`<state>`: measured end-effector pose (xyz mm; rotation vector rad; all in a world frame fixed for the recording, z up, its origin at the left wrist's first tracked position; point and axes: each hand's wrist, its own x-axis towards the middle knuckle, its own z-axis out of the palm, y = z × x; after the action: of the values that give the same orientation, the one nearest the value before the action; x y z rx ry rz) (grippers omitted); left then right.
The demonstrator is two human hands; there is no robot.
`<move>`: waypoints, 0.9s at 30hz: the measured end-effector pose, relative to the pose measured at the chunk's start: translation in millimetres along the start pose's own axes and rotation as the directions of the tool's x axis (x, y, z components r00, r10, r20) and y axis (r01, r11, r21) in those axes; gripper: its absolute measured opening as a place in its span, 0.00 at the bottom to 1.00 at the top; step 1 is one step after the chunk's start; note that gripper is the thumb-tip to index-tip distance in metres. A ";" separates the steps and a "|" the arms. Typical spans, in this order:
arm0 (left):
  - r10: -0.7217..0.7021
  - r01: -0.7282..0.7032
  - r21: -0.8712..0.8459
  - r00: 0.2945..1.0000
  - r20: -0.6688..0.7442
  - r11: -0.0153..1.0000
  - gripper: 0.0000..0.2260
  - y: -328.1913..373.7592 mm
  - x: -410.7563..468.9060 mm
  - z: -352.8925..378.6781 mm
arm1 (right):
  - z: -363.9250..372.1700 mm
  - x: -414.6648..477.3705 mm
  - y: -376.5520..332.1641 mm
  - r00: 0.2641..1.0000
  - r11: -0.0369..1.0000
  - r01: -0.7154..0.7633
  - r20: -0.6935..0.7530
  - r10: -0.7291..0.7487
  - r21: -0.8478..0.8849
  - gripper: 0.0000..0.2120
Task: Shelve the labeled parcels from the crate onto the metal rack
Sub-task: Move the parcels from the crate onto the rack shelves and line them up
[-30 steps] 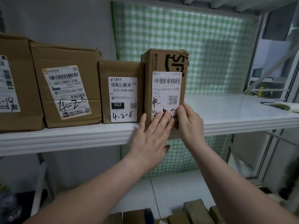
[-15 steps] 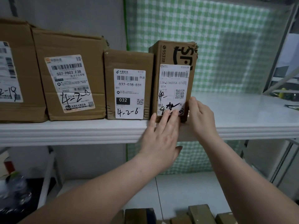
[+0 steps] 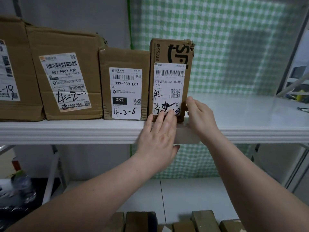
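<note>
Currently the tall parcel (image 3: 170, 77) stands upright on the white shelf (image 3: 66, 131), long axis vertical, label facing me, rightmost in the row. Its left side touches the 4-2-6 parcel (image 3: 125, 91), and a larger box (image 3: 66, 77) sits beyond that. My left hand (image 3: 157, 136) lies flat on its lower front, fingers straight. My right hand (image 3: 200, 118) presses its lower right side, fingers uncurled, gripping nothing. More parcels (image 3: 200, 220) lie below.

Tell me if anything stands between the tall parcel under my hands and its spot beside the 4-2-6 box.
Nothing visible does. The tall parcel already stands on the shelf, close against the 4-2-6 box, nothing between them. The left hand presses its front; the right hand touches its right side.
</note>
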<state>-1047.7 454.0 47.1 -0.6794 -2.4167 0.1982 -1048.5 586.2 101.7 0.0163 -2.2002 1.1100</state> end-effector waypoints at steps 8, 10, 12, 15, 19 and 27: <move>0.006 -0.009 -0.082 1.000 -0.030 0.997 0.32 -8.5 -8.0 -1.1 | 1.4 -13.7 0.2 0.982 0.992 -0.078 -0.166 0.093 0.096 0.20; 0.007 -0.014 -0.153 0.999 -0.048 0.988 0.31 -12.6 -11.6 0.4 | 2.4 -21.6 -0.3 0.965 0.984 -0.104 -0.227 0.134 0.142 0.15; 0.012 -0.030 -0.188 0.996 -0.092 0.982 0.29 -16.3 -17.7 4.2 | 3.4 -33.1 -1.4 0.952 0.982 -0.099 -0.273 0.140 0.159 0.10; 0.004 -0.046 -0.226 0.983 -0.183 0.973 0.28 -17.8 -32.0 9.8 | 6.6 -54.5 -0.4 0.942 0.983 -0.061 -0.314 0.114 0.174 0.09; -0.026 -0.031 -0.276 0.979 -0.202 0.961 0.25 -16.0 -59.5 14.2 | 13.5 -83.2 5.0 0.954 0.975 -0.056 -0.276 0.115 0.215 0.09; -0.203 0.215 -0.279 0.977 0.070 0.936 0.17 -17.3 -141.9 -9.2 | 29.5 -147.2 12.3 0.937 0.965 -0.198 0.322 0.134 0.173 0.11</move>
<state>-953.0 365.9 -14.5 -0.5387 -2.5614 -0.2314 -953.7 532.8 -2.5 0.0995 -2.3840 1.5133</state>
